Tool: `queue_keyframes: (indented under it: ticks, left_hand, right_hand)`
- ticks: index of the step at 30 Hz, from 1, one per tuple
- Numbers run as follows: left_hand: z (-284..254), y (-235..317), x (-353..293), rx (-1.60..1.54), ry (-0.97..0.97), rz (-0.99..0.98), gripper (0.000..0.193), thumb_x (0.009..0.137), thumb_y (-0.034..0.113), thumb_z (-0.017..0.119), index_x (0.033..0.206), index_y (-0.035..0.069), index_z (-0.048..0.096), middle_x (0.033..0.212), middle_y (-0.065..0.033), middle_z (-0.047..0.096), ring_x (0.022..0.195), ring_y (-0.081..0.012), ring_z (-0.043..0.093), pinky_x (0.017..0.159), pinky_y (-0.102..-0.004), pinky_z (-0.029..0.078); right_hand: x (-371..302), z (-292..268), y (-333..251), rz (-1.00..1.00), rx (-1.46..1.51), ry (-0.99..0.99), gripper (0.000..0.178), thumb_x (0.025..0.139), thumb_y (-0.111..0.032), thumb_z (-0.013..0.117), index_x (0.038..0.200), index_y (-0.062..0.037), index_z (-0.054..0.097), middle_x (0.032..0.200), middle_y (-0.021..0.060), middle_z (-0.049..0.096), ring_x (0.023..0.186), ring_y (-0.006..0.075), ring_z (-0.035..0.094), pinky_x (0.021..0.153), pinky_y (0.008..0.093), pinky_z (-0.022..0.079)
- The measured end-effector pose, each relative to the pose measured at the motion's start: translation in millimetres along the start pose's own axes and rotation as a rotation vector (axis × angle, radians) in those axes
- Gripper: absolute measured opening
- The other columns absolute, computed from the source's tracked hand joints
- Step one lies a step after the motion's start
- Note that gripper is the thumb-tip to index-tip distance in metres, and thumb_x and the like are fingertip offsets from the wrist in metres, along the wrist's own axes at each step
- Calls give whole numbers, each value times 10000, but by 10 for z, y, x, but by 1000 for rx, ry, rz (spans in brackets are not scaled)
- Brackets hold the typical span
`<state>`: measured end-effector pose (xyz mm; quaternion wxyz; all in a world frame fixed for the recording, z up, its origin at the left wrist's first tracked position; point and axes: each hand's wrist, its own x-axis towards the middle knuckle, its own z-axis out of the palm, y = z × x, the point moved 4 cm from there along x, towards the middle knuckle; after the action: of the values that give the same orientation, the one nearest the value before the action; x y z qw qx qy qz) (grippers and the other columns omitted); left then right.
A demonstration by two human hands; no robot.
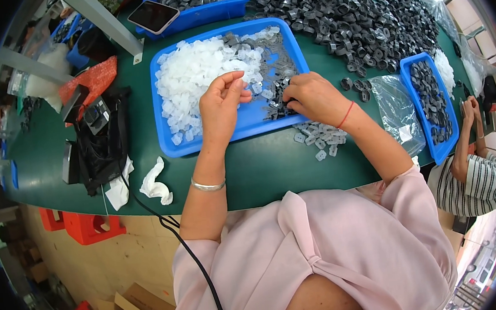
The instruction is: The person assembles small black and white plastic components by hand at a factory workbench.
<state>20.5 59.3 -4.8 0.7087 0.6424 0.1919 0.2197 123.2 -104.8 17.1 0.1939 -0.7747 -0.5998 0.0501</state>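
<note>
A blue tray (186, 149) lies in front of me on the green table. White translucent plastic pieces (186, 69) are heaped in its left and middle part, grey flat pieces (275, 51) at its upper right, and small black pieces (278, 97) at its right. Over the tray, my left hand (221, 107) is closed with its fingers curled; whatever is between them is too small to name. My right hand (318, 98) reaches over the tray's right rim, fingertips pinched among the black pieces, their contents hidden. Below that rim lies a small pile of grey flat pieces (321, 137).
Black ring-shaped parts (354, 21) form a large heap at the back right. A phone (154, 16) rests on another blue bin (213, 11). Right of me are a clear bag (397, 111) and a blue tray (450, 149); a person (473, 166) sits beyond. A black bag (105, 149) lies left.
</note>
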Motion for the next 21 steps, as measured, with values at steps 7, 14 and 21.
queue_keyframes:
  ticks: [7,14,21]
  left_hand:
    - [43,1,-40,-82,-57,-22,277,868,57,606,1123,-50,580,921,-87,636,764,-125,628,683,-240,527]
    - [97,-5,-57,-98,-99,-126,310,918,191,570,1129,-35,591,883,-88,632,749,-124,613,701,-247,519]
    - [161,-59,-92,-242,-178,-241,344,941,277,548,1070,-34,618,896,-89,626,737,-127,606,688,-248,520]
  right_hand:
    - [90,40,34,6,93,19,65,745,-79,640,737,-27,604,759,117,589,765,301,574,743,385,448]
    - [81,-85,55,95,286,14,90,778,-60,633,775,15,584,754,155,594,730,341,575,655,386,461]
    - [50,-153,98,206,460,123,131,837,-92,629,911,16,635,790,100,630,715,203,592,656,304,470]
